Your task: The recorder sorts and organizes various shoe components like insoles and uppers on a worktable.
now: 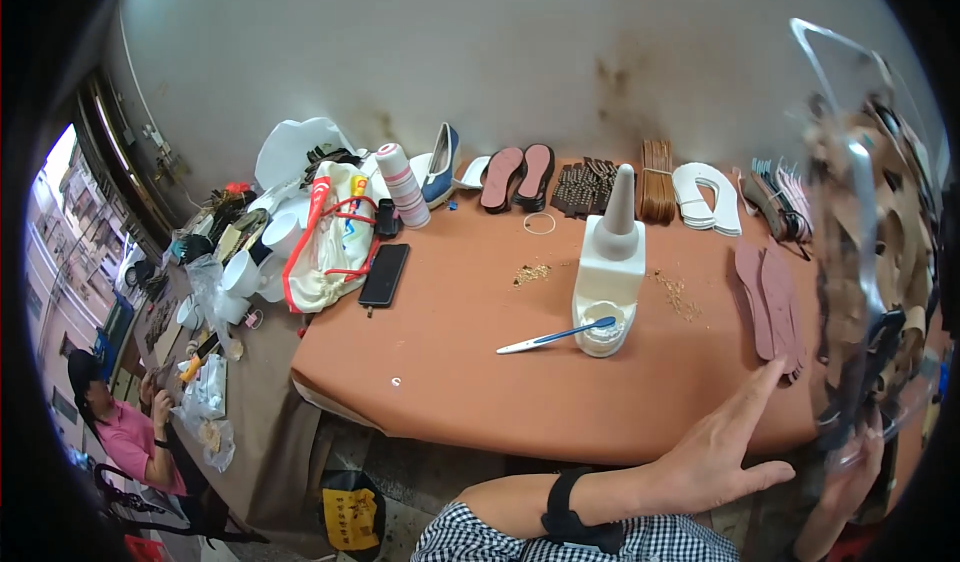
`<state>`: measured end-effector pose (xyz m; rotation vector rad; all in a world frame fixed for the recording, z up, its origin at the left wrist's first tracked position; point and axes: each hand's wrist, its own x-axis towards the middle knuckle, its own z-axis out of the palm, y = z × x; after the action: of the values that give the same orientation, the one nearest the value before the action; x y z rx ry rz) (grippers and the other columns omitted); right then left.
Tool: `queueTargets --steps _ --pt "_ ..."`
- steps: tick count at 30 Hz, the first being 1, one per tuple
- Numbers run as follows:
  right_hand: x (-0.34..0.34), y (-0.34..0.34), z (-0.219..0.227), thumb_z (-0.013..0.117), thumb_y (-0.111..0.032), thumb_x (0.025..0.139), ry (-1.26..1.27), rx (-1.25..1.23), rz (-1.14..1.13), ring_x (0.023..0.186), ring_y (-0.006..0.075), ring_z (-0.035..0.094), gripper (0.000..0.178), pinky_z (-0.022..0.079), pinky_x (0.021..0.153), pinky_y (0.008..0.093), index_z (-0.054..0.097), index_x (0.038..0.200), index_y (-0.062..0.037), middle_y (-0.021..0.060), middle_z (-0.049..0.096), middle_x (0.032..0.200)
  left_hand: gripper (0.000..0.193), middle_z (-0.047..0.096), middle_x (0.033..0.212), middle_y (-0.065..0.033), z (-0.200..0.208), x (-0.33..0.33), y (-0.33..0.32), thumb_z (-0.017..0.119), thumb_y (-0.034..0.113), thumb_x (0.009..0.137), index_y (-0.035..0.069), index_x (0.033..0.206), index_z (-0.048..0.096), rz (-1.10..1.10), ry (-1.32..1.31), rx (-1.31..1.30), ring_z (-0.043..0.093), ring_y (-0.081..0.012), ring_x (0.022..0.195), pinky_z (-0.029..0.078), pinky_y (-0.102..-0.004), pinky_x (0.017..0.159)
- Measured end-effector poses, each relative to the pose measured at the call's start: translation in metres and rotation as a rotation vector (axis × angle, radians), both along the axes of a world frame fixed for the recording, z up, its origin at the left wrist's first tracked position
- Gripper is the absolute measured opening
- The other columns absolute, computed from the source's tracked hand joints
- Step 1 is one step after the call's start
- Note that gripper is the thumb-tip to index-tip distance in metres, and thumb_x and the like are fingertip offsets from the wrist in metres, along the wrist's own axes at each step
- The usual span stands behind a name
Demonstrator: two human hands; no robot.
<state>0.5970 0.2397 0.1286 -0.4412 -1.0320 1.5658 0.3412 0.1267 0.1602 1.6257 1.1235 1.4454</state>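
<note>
Two hands on the go in the head view, both over at the right side of the table [460, 402]. The left hand [712, 462], with a dark band on the wrist, has its fingers stretched out and the thumb spread wide, nothing in it. Its fingertips are right at the near end of a pair of pink insoles [775, 297] on the tabletop; can't tell if they're actually touching. The right hand [855, 472] has its fingers curled on the bottom edge of a clear container [868, 292] full of brown pieces, tipped up and pretty blurry. Left of the insoles there's a white stand [612, 262] with a grey cone on top, and a toothbrush [545, 340] lying with its head over the white paste [601, 340] in the stand's front cup. Further left, a phone [384, 275] lies beside a drawstring bag [335, 237].
</note>
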Motion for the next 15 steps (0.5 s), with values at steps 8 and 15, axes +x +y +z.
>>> queueTargets --steps 8,15 --pt "-0.121 -0.070 0.042 0.048 -0.009 0.078 0.100 -0.005 0.537 0.090 0.0197 0.054 0.056 0.046 0.058 0.0291 0.030 0.131 -0.0051 0.0115 0.051 0.108 0.107 0.020 0.137 -0.0215 0.011 -0.026 -0.072 0.073 0.033 0.069 -0.005 0.136 -0.002 0.380 -0.313 0.179 0.024 -0.0297 0.128 0.022 -0.0390 0.103" --pt "-0.226 -0.137 0.044 0.052 -0.011 0.070 -0.173 -0.073 0.811 0.112 0.0238 0.046 0.073 0.052 0.079 0.0358 0.017 0.133 -0.0010 0.0187 0.038 0.124 0.087 0.040 0.120 -0.0117 0.012 -0.072 -0.163 0.071 0.024 0.071 0.001 0.133 0.015 0.644 -0.684 0.117 0.046 -0.0202 0.108 0.041 -0.0328 0.089"
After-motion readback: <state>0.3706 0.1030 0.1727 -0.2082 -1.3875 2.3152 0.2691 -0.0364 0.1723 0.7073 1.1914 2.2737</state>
